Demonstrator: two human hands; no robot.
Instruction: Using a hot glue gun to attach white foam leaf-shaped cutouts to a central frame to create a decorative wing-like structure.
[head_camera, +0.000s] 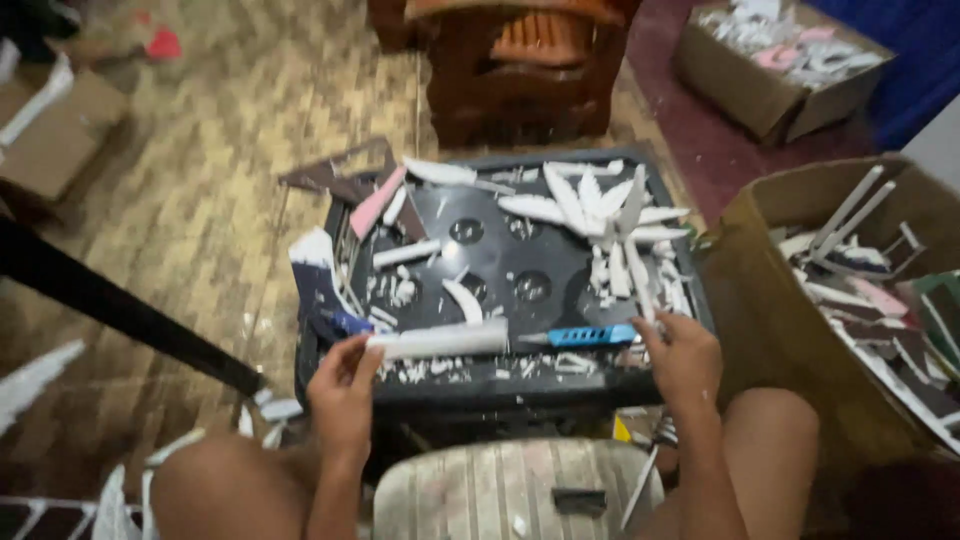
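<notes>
The left hand (343, 395) pinches the near-left end of a white strip (440, 341), thumb over fingers, holding it level across the near edge of the black table (500, 262). The right hand (683, 352) closes its grip on a blue-handled knife (585, 336); the blade points left toward the strip's right end, close to it, though contact cannot be told. White shavings (430, 370) lie just beyond the strip. A fan of white leaf shapes (600, 208) sits far right on the table. A cardboard box (790, 300) of offcuts stands at right. In judgement, clean trimming calls for the strip braced against the table, the pinching fingers well clear of the blade, and short strokes away from the body.
</notes>
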